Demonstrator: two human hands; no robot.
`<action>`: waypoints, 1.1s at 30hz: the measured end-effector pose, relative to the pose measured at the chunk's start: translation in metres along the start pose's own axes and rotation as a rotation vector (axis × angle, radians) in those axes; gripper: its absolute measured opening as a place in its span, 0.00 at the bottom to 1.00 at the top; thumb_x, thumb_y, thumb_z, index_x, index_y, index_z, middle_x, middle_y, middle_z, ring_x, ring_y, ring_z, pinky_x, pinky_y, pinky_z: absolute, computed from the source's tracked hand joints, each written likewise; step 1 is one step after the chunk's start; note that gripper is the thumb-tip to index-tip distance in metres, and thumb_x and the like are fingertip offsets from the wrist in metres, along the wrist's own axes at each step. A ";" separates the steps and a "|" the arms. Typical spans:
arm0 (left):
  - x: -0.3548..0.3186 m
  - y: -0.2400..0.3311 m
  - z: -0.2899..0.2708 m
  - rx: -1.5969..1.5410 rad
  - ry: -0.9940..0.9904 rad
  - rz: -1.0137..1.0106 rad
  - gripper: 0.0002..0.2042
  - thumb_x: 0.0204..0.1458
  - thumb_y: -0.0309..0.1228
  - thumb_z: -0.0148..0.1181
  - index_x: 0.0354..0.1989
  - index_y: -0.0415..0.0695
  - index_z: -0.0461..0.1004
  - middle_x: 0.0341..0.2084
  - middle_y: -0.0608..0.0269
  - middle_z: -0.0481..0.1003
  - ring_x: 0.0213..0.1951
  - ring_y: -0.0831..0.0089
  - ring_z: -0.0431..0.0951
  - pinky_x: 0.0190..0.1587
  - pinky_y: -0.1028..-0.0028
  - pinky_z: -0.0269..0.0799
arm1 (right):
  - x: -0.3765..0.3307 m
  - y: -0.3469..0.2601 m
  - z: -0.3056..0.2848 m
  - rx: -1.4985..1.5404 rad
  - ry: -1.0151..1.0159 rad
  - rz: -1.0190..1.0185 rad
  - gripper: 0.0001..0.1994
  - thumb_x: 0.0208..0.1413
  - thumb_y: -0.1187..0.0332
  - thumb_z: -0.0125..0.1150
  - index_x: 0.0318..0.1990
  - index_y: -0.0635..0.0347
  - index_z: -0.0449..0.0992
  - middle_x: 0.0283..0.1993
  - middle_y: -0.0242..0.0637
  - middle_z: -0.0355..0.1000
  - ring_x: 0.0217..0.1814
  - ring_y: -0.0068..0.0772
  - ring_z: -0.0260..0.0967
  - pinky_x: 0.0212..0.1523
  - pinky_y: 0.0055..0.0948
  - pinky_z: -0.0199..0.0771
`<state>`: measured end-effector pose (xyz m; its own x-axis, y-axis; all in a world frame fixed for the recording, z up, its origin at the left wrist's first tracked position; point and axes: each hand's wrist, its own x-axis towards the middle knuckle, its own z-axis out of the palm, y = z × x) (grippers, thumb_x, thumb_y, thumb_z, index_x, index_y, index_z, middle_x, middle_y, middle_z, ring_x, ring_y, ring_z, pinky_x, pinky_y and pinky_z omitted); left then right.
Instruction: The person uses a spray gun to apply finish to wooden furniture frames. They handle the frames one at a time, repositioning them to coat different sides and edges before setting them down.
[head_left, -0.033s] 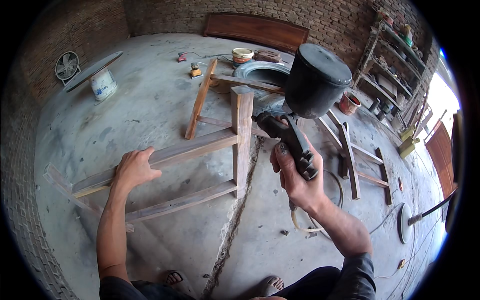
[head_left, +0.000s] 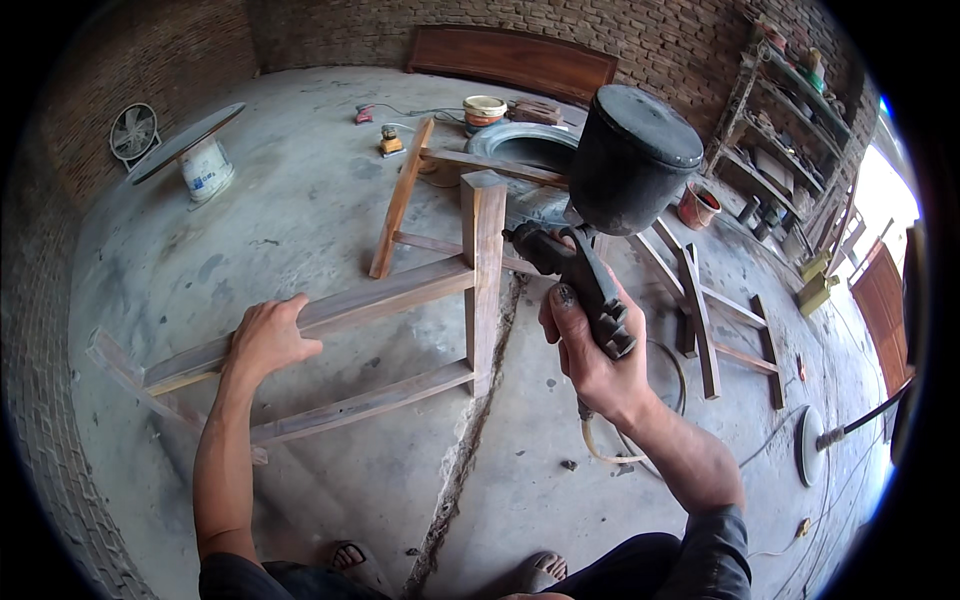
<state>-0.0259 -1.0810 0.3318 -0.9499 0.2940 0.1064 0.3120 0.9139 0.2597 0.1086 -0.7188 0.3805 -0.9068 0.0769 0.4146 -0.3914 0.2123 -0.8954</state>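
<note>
My left hand [head_left: 272, 338] is closed over the upper rail of a wooden frame [head_left: 395, 296], near its left end. The frame has two long rails joined to an upright leg on the right, and its wood carries a thin greyish tint. In my right hand [head_left: 602, 350] is a black spray gun [head_left: 575, 272], gripped by its handle with the thumb along the back. A large dark paint cup [head_left: 640, 160] sits on top of the gun. Its nozzle points left at the leg, a small distance away. A pale hose hangs below the handle.
Behind stand another wooden frame [head_left: 402, 200] and a tyre [head_left: 520, 150]. On the right are a further frame [head_left: 705, 320], a red bucket [head_left: 698, 205] and cluttered shelves [head_left: 785, 130]. A round board on a white bucket [head_left: 207, 170] stands far left. Hoses and cords cross the floor.
</note>
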 end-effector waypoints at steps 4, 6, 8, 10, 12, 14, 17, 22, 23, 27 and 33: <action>0.002 0.002 0.000 0.004 -0.015 -0.002 0.26 0.34 0.32 0.68 0.46 0.34 0.77 0.31 0.37 0.79 0.36 0.42 0.80 0.42 0.56 0.76 | -0.001 0.009 -0.002 0.005 -0.015 -0.021 0.23 0.67 0.73 0.58 0.68 0.65 0.66 0.37 0.29 0.73 0.39 0.18 0.70 0.40 0.22 0.72; 0.002 0.001 0.000 0.007 -0.019 -0.002 0.26 0.34 0.32 0.68 0.46 0.34 0.77 0.31 0.37 0.79 0.36 0.41 0.80 0.42 0.56 0.76 | -0.005 0.010 0.000 -0.004 -0.024 0.021 0.23 0.67 0.73 0.58 0.68 0.65 0.66 0.38 0.29 0.73 0.39 0.18 0.70 0.40 0.21 0.72; 0.001 -0.001 0.001 0.007 -0.009 0.007 0.26 0.34 0.32 0.68 0.46 0.34 0.77 0.30 0.37 0.79 0.36 0.41 0.80 0.42 0.56 0.76 | -0.008 0.010 0.000 -0.005 -0.032 0.043 0.23 0.67 0.73 0.57 0.68 0.65 0.66 0.38 0.29 0.73 0.39 0.18 0.70 0.40 0.21 0.72; 0.001 -0.001 -0.001 0.013 -0.002 0.011 0.26 0.34 0.32 0.68 0.46 0.34 0.77 0.30 0.37 0.79 0.36 0.41 0.80 0.42 0.56 0.76 | -0.010 0.011 0.001 0.001 -0.038 0.043 0.23 0.67 0.73 0.57 0.68 0.66 0.66 0.38 0.28 0.73 0.39 0.17 0.69 0.40 0.21 0.71; 0.002 -0.001 0.001 0.014 -0.001 0.014 0.26 0.34 0.32 0.68 0.46 0.34 0.77 0.29 0.37 0.79 0.36 0.41 0.80 0.42 0.56 0.76 | -0.012 0.016 0.000 0.008 -0.046 0.022 0.22 0.68 0.73 0.57 0.68 0.66 0.66 0.38 0.28 0.72 0.38 0.17 0.68 0.39 0.21 0.71; 0.002 -0.002 0.002 0.011 0.006 0.022 0.26 0.34 0.32 0.68 0.46 0.34 0.77 0.29 0.37 0.79 0.36 0.41 0.80 0.42 0.56 0.76 | -0.013 0.020 0.000 0.014 -0.056 0.011 0.22 0.68 0.73 0.57 0.68 0.65 0.66 0.38 0.27 0.72 0.38 0.16 0.67 0.39 0.20 0.70; 0.003 -0.002 0.003 0.014 0.008 0.020 0.26 0.34 0.32 0.68 0.47 0.35 0.77 0.29 0.37 0.79 0.36 0.41 0.80 0.42 0.55 0.76 | -0.014 0.022 0.000 0.025 -0.069 0.034 0.22 0.68 0.73 0.58 0.68 0.65 0.66 0.38 0.26 0.72 0.38 0.16 0.67 0.38 0.20 0.69; 0.003 -0.005 0.004 0.013 0.018 0.028 0.26 0.34 0.32 0.68 0.47 0.35 0.78 0.29 0.37 0.79 0.36 0.41 0.80 0.42 0.55 0.76 | -0.019 0.027 0.003 0.038 -0.061 0.064 0.23 0.67 0.74 0.59 0.69 0.64 0.66 0.39 0.26 0.72 0.38 0.15 0.66 0.37 0.20 0.69; 0.003 -0.005 0.004 0.013 0.019 0.026 0.26 0.34 0.32 0.67 0.47 0.35 0.78 0.28 0.37 0.79 0.35 0.41 0.80 0.42 0.55 0.76 | -0.020 0.030 0.003 0.032 -0.064 0.060 0.24 0.67 0.74 0.59 0.69 0.64 0.65 0.39 0.26 0.72 0.38 0.15 0.66 0.37 0.20 0.69; 0.003 -0.002 0.003 0.010 0.013 0.021 0.27 0.33 0.31 0.67 0.47 0.35 0.78 0.27 0.37 0.79 0.34 0.42 0.81 0.41 0.56 0.76 | -0.024 0.038 0.002 -0.017 -0.076 0.044 0.24 0.67 0.74 0.59 0.69 0.64 0.65 0.39 0.28 0.72 0.38 0.15 0.66 0.37 0.20 0.69; 0.003 -0.004 0.004 0.005 0.017 0.021 0.27 0.33 0.31 0.67 0.47 0.34 0.78 0.26 0.38 0.78 0.32 0.43 0.81 0.40 0.57 0.76 | -0.022 0.033 0.003 -0.011 -0.079 0.031 0.23 0.67 0.75 0.57 0.68 0.64 0.66 0.39 0.29 0.73 0.38 0.16 0.67 0.38 0.21 0.70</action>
<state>-0.0301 -1.0821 0.3272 -0.9427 0.3081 0.1283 0.3314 0.9091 0.2522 0.1149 -0.7163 0.3418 -0.9280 0.0066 0.3725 -0.3618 0.2222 -0.9054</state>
